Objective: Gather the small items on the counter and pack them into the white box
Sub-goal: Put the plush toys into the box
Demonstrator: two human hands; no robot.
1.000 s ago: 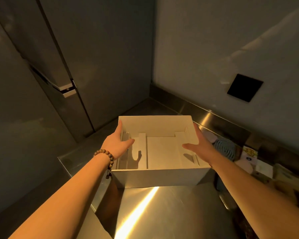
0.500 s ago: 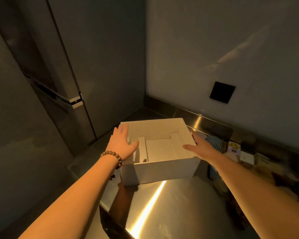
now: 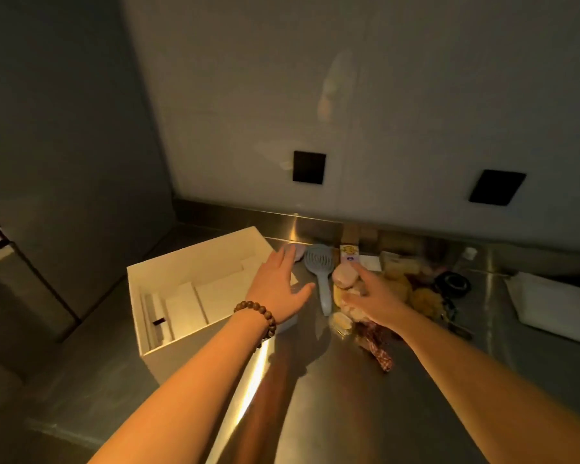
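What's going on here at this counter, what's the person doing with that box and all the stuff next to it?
A person is packing small items into a white box on a steel counter. The box sits open, holding only its cardboard dividers. The left hand, fingers spread, hovers over the box's right edge beside a pale blue hairbrush. The right hand reaches into the pile of small items and touches a pale round piece there; whether it grips it is unclear. Nothing is packed yet.
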